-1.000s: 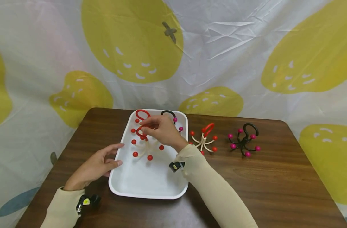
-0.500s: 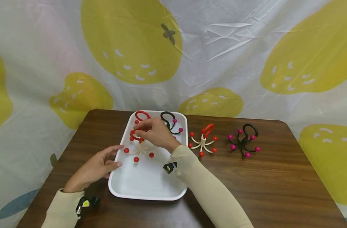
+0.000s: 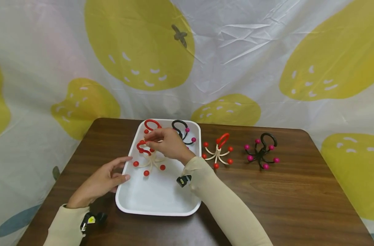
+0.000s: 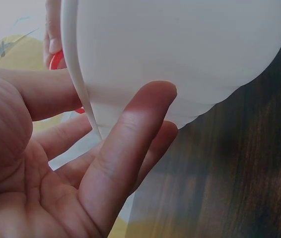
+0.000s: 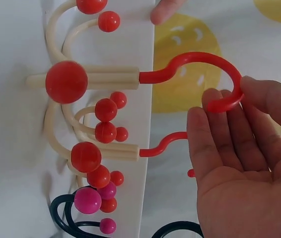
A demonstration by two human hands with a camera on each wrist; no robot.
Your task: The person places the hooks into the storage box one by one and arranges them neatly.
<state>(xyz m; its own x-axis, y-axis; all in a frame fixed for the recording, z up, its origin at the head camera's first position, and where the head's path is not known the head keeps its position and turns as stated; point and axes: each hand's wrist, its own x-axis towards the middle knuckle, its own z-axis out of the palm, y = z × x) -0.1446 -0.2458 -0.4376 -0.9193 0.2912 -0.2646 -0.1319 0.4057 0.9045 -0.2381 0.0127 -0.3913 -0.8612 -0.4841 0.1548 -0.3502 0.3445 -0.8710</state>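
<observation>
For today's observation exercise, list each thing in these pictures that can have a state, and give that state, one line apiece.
White tray: flat on the table, holding three hooks.
Cream hook with red balls: in the tray, its red hook end at the right hand's fingertips.
Second cream hook: standing on the table, untouched.
Black hook with pink balls: on the table, untouched.
Left hand: fingers straight, touching the tray's rim.
Right hand: open.

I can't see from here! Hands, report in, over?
Right hand touching red hook, toy standing in tray. Left hand open against tray edge. Nothing blocking.
</observation>
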